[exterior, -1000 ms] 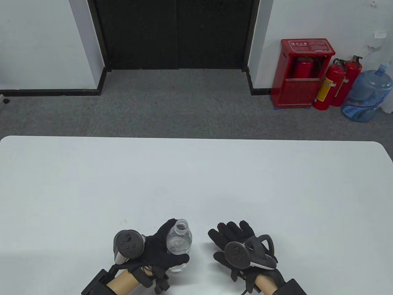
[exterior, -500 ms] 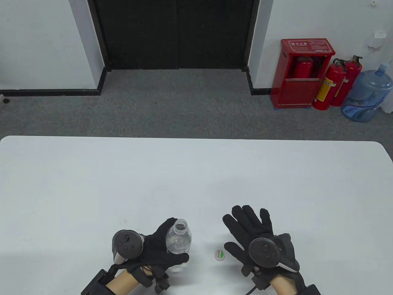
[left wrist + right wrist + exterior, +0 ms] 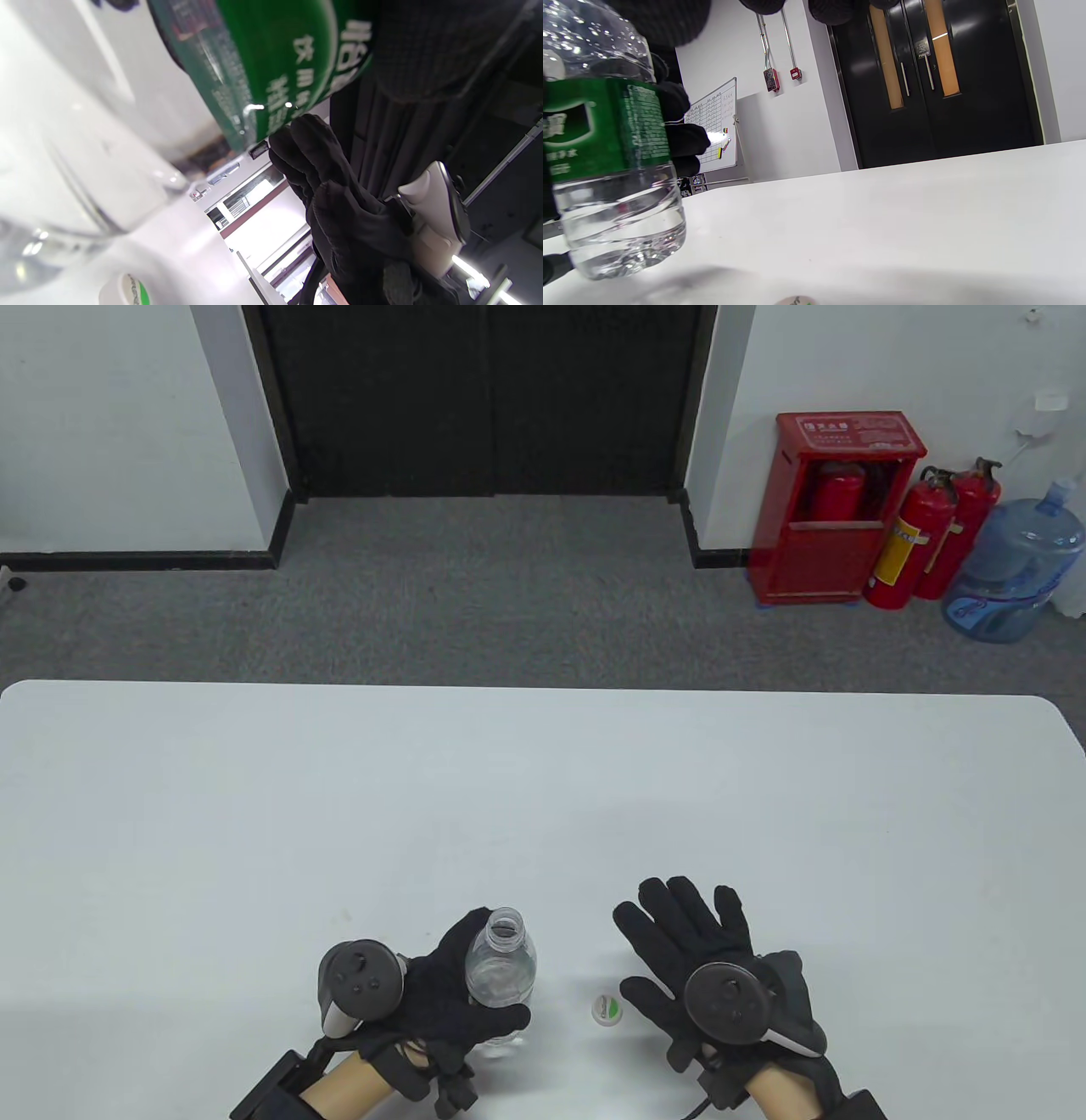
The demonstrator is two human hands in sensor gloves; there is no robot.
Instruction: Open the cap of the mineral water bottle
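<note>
Beside the gripped bottle [image 3: 500, 963], its cap [image 3: 606, 1009] apparently lies loose.

Left hand [image 3: 441, 993] curled in a grip, right hand [image 3: 713, 967] flat, fingers [image 3: 679, 908] spread.

The clear plastic water bottle [image 3: 501, 976] is held in the left hand [image 3: 441, 997] at the near edge of the white counter [image 3: 543, 814]. The small white cap [image 3: 606, 1009] is set on the counter just right of it, with the right hand [image 3: 704, 963] further right.
</note>
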